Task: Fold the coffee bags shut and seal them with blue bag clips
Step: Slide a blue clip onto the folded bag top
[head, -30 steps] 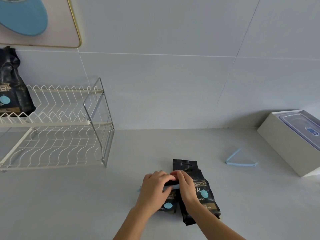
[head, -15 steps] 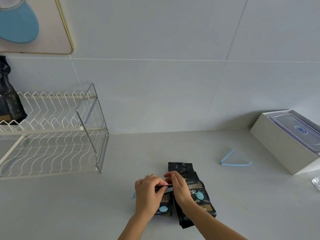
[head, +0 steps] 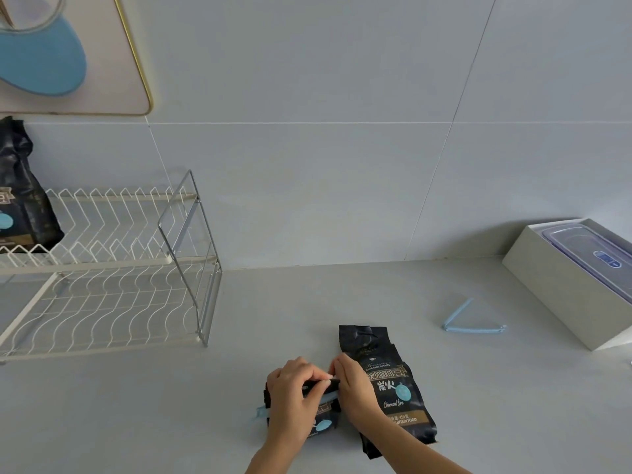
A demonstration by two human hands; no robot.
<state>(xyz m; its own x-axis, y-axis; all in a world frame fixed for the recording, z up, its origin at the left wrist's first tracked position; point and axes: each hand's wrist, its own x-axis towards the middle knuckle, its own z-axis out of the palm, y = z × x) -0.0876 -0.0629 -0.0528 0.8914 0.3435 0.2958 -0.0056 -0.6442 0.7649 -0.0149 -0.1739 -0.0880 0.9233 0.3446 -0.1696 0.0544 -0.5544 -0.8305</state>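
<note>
Two black coffee bags lie on the grey counter near its front. The small bag point(head: 321, 424) is mostly under my left hand point(head: 294, 395), whose fingers curl over its folded top and a blue bag clip point(head: 261, 411) that pokes out to the left. My right hand point(head: 352, 384) pinches the folded top and the clip's right end. The larger bag point(head: 393, 388) lies flat just right of my hands, top unfolded and pointing to the wall. A second blue clip point(head: 470, 325) lies spread open on the counter further right.
A white wire dish rack point(head: 113, 285) stands at the left, with a third black coffee bag point(head: 20, 200) on its upper shelf. A white box point(head: 561, 285) holding a clear lidded container point(head: 595, 254) sits at the right by the wall.
The head view has shifted slightly. Both hands stay on the small bag's folded top and the clip, with small finger movements only.
</note>
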